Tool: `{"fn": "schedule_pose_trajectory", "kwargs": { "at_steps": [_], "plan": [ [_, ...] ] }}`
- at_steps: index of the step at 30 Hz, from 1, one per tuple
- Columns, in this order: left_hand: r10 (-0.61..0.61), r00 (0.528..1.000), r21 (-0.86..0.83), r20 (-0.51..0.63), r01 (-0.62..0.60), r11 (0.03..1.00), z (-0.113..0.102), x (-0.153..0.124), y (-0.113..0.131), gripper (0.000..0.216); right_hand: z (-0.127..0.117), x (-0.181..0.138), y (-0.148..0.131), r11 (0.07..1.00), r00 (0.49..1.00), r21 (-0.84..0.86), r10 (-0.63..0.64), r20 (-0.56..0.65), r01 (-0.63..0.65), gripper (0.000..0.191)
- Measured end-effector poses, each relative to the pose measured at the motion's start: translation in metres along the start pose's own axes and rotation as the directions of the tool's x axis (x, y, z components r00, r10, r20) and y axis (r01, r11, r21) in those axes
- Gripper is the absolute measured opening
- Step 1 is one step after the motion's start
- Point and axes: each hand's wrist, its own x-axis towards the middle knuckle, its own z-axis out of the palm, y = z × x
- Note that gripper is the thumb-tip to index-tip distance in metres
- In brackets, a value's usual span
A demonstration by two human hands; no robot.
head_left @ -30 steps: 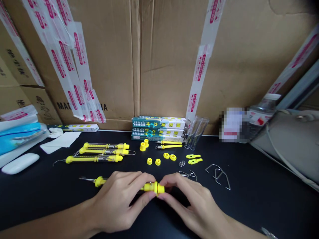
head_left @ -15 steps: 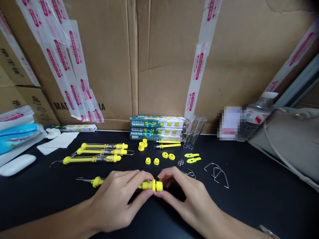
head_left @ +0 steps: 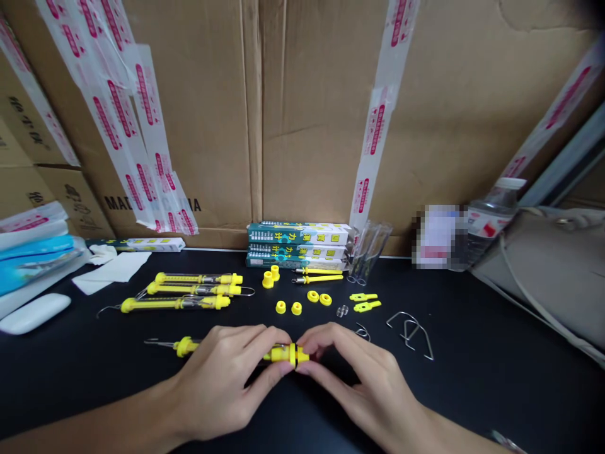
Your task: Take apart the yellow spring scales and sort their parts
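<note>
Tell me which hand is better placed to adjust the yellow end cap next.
The right hand, I'd judge: it pinches the yellow end cap at its sides, while the left hand is occupied gripping the yellow assembly.

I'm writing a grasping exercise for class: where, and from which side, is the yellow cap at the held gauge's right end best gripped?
Probably the yellow cap is best pinched across its edge, from the right: it looks short and round and faces right. The left hand wraps the gauge farther left, leaving little room there.
</note>
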Motion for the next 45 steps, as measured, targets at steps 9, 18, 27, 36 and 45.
{"fn": "schedule_pose_trajectory", "kwargs": {
  "at_steps": [9, 18, 27, 36, 45],
  "plan": [
    [-0.025, 1.0, 0.027, 0.009, 0.024, 0.999, 0.001, 0.0, 0.0003, 0.012, 0.0009, -0.0003, 0.0018, 0.999, 0.999, -0.038, 0.021, 0.03, -0.019, 0.013],
    [0.027, 1.0, 0.011, -0.007, -0.027, 1.0, -0.0002, -0.0007, 0.0001, 0.013, 0.0003, 0.0014, -0.0005, 0.999, 0.999, -0.025, 0.039, 0.009, -0.039, 0.015],
    [0.042, 0.999, 0.074, -0.002, -0.042, 0.996, 0.001, -0.002, 0.0012, 0.014, -0.0015, 0.0031, -0.0031, 0.999, 0.998, 0.002, -0.054, -0.013, 0.054, 0.01],
    [0.069, 0.997, 0.115, -0.017, -0.067, 0.991, -0.0002, -0.0015, 0.0025, 0.014, -0.0007, 0.0026, -0.0034, 0.996, 0.996, -0.028, -0.084, -0.029, 0.083, 0.017],
    [-0.01, 1.0, 0.127, -0.026, 0.013, 0.992, 0.0013, -0.0028, 0.0011, 0.016, -0.0024, 0.0046, -0.0049, 0.994, 0.992, -0.076, -0.089, -0.087, 0.082, 0.024]
  ]
}}
